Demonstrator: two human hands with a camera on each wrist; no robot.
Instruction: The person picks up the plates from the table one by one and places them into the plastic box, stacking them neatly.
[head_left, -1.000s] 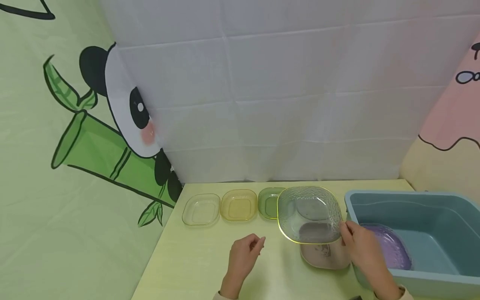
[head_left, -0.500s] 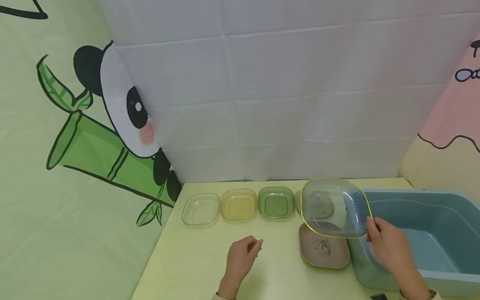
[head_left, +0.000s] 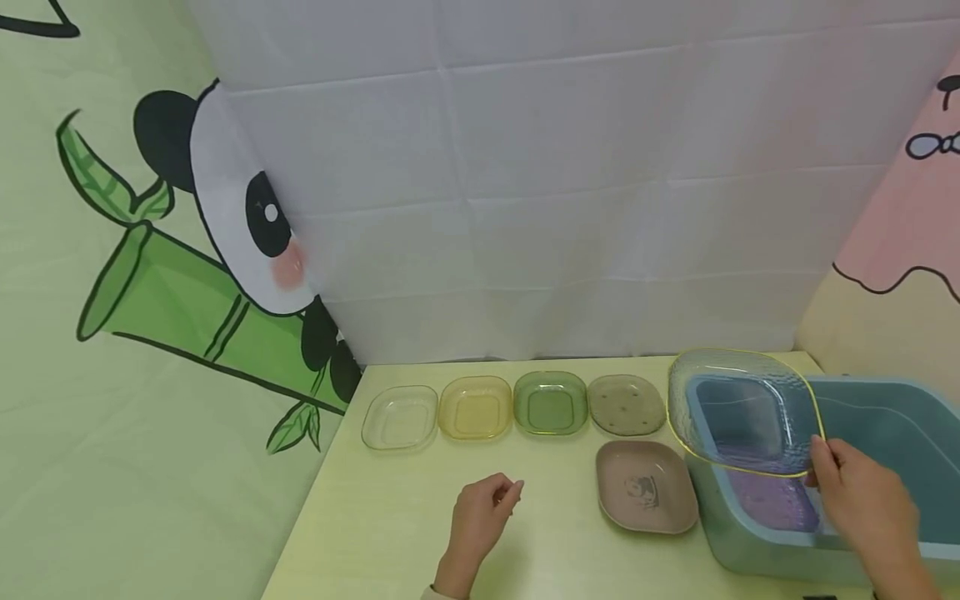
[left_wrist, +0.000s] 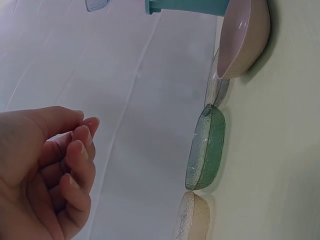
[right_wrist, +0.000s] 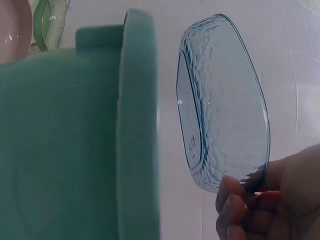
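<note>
1. Right hand [head_left: 862, 496] pinches the clear dish [right_wrist: 225, 100] by its rim, above the blue tub [head_left: 780, 557];
2. a purple dish [head_left: 772, 504] lies inside that tub;
3. left hand [head_left: 480, 515] hangs relaxed, fingers loosely curled.

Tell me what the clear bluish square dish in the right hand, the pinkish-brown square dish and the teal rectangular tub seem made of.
The clear bluish dish: glass or clear plastic, glossy, rippled; the pale backdrop shows through.
The pinkish-brown dish: ceramic or plastic, smooth, opaque, with bright highlights.
The teal tub: probably plastic, satin, with a thick smooth rim.
</note>
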